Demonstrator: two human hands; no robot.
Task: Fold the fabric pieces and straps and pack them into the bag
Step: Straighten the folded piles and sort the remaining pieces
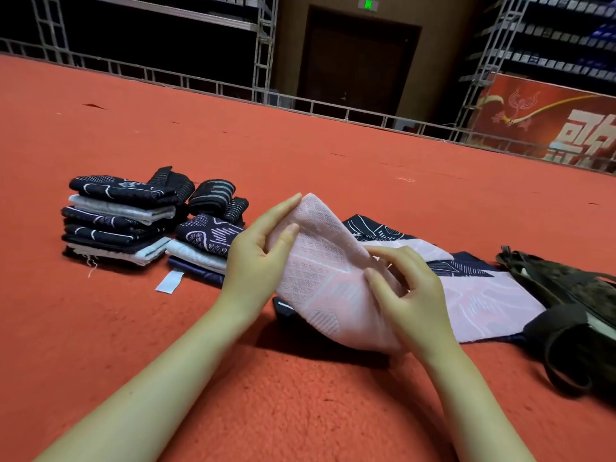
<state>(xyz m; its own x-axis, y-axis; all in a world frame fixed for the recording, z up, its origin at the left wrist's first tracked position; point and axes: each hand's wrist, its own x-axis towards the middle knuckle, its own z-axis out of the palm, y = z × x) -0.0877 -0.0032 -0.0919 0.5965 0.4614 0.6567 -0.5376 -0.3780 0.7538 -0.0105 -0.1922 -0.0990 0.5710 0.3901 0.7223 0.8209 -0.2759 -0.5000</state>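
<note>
Both hands (256,261) (405,295) pinching pink fabric (328,271) mid-fold at frame centre; next, crease flat, stack with folded piles (120,221) centre-left.

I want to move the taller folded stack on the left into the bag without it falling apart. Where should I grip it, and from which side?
Probably from both short ends at the bottom: slide a hand under the lowest piece of the taller folded stack from the left and right sides, then lift level. It is a loose pile of separately folded layers, so a grip from above would likely take only the top piece.
</note>
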